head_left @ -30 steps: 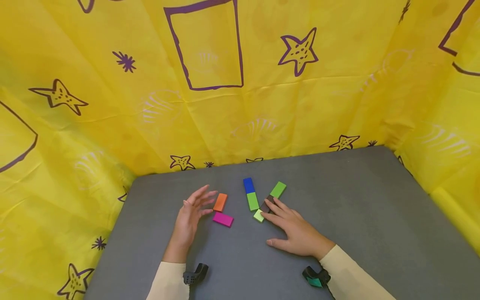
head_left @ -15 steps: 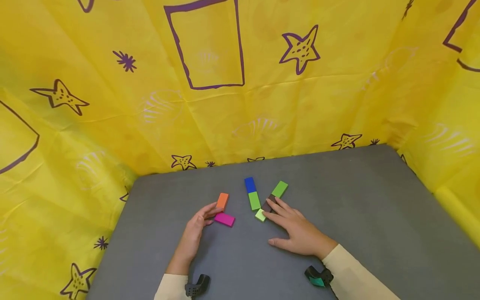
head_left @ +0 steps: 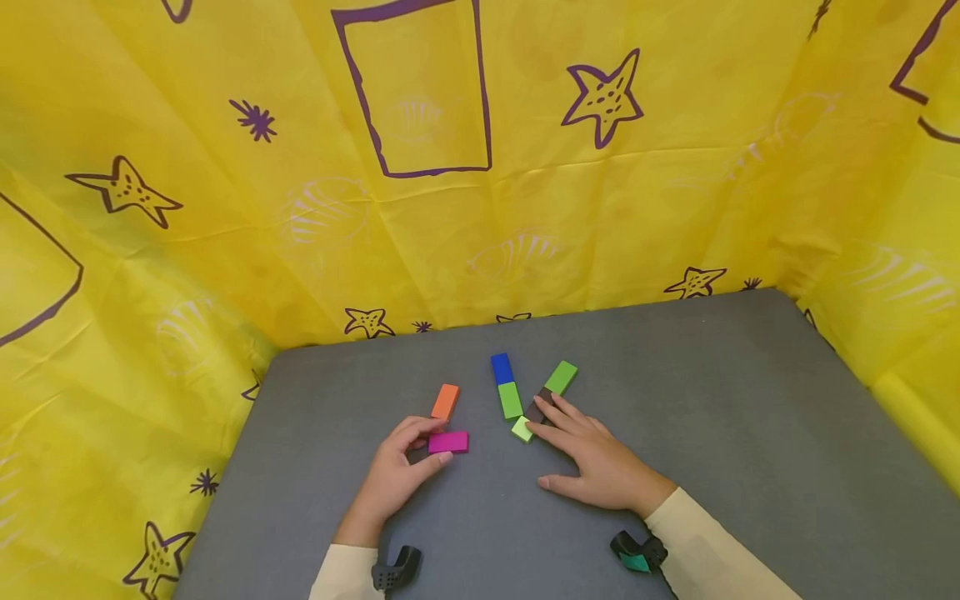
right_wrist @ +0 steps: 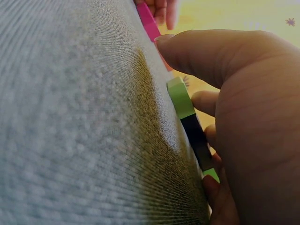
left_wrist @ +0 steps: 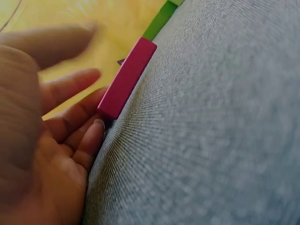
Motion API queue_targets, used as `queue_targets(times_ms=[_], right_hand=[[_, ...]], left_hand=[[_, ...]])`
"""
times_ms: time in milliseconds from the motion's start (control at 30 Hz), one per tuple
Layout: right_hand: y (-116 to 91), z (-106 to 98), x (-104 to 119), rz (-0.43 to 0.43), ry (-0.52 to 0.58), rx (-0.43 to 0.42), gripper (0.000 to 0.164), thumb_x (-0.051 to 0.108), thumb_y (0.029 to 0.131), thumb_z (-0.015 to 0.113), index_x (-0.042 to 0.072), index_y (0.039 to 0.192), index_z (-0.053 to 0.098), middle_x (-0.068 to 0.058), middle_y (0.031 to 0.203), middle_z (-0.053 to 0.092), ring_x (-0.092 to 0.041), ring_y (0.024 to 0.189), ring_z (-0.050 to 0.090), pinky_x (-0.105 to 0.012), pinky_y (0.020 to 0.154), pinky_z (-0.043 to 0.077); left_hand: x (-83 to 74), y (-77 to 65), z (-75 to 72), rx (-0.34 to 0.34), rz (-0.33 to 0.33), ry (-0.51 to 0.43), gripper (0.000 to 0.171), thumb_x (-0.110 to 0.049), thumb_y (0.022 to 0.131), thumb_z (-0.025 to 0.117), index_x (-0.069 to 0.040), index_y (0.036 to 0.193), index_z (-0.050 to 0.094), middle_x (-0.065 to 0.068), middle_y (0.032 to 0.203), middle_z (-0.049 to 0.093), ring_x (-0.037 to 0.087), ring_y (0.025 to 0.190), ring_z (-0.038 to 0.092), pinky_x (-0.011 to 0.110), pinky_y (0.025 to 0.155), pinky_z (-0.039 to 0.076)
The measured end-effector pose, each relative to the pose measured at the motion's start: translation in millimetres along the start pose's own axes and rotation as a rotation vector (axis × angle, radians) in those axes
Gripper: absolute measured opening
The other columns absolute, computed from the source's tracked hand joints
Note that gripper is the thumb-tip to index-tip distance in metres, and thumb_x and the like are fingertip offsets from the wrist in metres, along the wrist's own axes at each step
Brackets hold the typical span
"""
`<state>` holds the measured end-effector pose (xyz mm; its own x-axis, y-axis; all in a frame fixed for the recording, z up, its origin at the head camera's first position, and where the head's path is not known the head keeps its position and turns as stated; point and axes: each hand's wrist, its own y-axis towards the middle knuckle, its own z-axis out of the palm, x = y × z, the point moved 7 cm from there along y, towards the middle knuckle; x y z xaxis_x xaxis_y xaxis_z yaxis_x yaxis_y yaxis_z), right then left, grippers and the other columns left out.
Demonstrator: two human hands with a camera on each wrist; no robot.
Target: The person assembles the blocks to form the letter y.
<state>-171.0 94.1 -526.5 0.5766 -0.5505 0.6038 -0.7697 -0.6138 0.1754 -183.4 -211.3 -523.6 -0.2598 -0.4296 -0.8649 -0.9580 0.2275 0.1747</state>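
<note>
My left hand (head_left: 397, 471) is at the left end of a flat magenta block (head_left: 452, 442), its fingers bent behind the block and its thumb by the front edge. In the left wrist view, fingertips touch the end of the magenta block (left_wrist: 126, 79) while the blurred thumb shows apart from it. Just behind lies an orange block (head_left: 446, 402). My right hand (head_left: 596, 467) rests with fingers spread over a dark brown block (head_left: 537, 408) and a pale green block (head_left: 521, 429); a green block (head_left: 562, 377) continues that slanted row.
Left of the slanted row, a blue block (head_left: 502, 368) and a green block (head_left: 510, 401) lie end to end. All lie on a grey tabletop (head_left: 675, 375). Yellow patterned cloth (head_left: 427, 242) hangs behind and at both sides.
My left hand has come down and toward me, from beside the orange block to the magenta one, its thumb moving to the front edge. The magenta block has turned slightly. The right hand stays put.
</note>
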Motion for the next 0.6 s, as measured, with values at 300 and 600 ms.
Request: queue_targets(times_ms=[300,600], right_hand=[[0.4,0.4,-1.2,0.019,0.012,0.010,0.076,0.048,0.103,0.075,0.018,0.167,0.048,-0.003,0.179,0.022,-0.031,0.165,0.009,-0.076,0.116,0.028],[1.4,-3.0,-5.3,0.011,-0.021,-0.041,0.059,0.028,0.106,0.075,0.019,0.162,0.057,-0.006,0.177,0.028,-0.034,0.164,0.017,-0.074,0.114,0.032]], left_hand=[[1.0,2.9,3.7,-0.050,0.012,0.167,0.047,-0.001,0.085,0.094,-0.020,0.126,0.082,-0.015,0.122,0.075,0.017,0.111,0.063,0.035,0.090,0.052],[-2.6,2.0,2.3,-0.065,0.009,0.179,0.045,-0.001,0.085,0.094,-0.020,0.125,0.083,-0.018,0.119,0.075,0.016,0.108,0.064,0.036,0.089,0.052]])
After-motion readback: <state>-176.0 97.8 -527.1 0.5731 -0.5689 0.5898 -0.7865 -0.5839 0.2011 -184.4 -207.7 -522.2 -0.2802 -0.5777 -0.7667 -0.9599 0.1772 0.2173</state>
